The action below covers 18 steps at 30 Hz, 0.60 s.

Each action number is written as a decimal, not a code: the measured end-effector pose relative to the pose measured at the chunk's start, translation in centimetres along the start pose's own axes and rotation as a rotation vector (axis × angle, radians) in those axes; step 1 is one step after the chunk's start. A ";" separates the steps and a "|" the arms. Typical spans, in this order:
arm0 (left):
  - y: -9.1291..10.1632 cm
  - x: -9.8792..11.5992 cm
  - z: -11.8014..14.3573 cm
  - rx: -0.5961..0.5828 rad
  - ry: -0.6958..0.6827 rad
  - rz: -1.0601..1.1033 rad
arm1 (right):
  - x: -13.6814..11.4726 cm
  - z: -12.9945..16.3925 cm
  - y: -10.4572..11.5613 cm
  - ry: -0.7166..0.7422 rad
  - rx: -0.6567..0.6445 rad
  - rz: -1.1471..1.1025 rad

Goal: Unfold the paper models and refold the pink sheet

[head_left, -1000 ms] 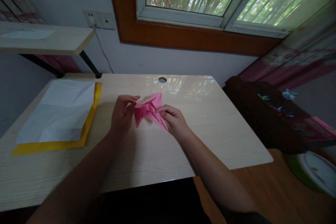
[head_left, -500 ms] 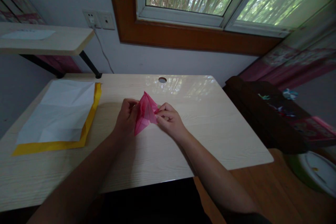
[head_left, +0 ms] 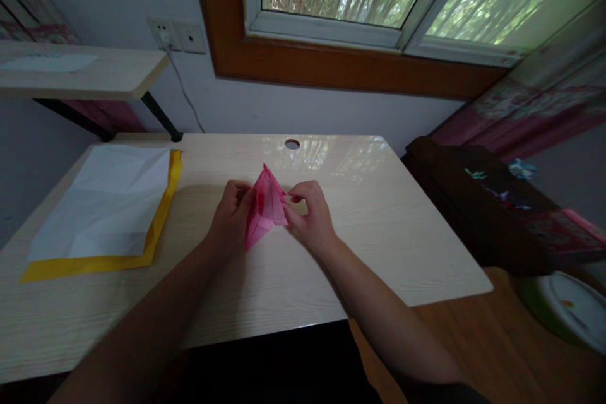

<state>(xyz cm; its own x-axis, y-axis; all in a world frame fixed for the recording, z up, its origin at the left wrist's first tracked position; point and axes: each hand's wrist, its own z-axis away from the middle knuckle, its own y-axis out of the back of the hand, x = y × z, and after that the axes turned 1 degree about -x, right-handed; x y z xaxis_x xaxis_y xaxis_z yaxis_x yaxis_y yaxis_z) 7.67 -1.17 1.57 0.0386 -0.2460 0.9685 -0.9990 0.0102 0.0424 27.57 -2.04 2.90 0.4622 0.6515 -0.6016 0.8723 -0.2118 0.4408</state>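
A folded piece of pink paper (head_left: 271, 205), creased to a point at its top, is held just above the table between my two hands. My left hand (head_left: 230, 211) grips its left side, thumb in front and the fingers curled behind, partly hidden. At the paper's right edge is my right hand (head_left: 310, 211), with thumb and index finger curved around that edge and their tips touching the paper. A small gap shows between that thumb and finger behind the tips.
On the left of the pale wooden table (head_left: 388, 227) lies a creased white sheet (head_left: 104, 202) over a yellow sheet (head_left: 163, 218). A raised shelf (head_left: 80, 76) stands at the back left. The table has a round hole (head_left: 292, 144) near its back edge. A lidded bin (head_left: 568, 309) stands right.
My right hand's fingers have spread a little and loosened at the paper's right edge. The pink paper has shifted slightly right and turned. My left hand keeps its grip.
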 end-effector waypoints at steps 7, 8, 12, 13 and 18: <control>0.0 0.2 0.0 0.000 -0.003 0.006 | 0.4 0.2 0.0 -0.024 -0.074 0.034; 0.0 0.3 0.0 -0.004 -0.012 0.002 | 0.5 0.2 0.0 -0.033 -0.075 0.040; -0.1 0.4 0.0 -0.034 -0.034 0.029 | 0.7 0.1 0.0 -0.001 -0.091 0.055; -0.1 0.4 0.0 -0.038 -0.043 0.042 | 0.7 0.1 0.1 0.008 -0.098 0.058; -0.4 0.1 0.0 -0.129 -0.128 0.160 | 0.4 0.0 0.2 -0.030 -0.085 0.075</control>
<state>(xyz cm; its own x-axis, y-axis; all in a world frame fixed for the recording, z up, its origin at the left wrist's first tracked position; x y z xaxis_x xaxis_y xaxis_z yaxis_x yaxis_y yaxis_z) 8.08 -1.23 1.67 -0.1307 -0.3523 0.9267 -0.9811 0.1805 -0.0697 27.92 -1.83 2.72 0.5316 0.6139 -0.5836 0.8188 -0.1961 0.5395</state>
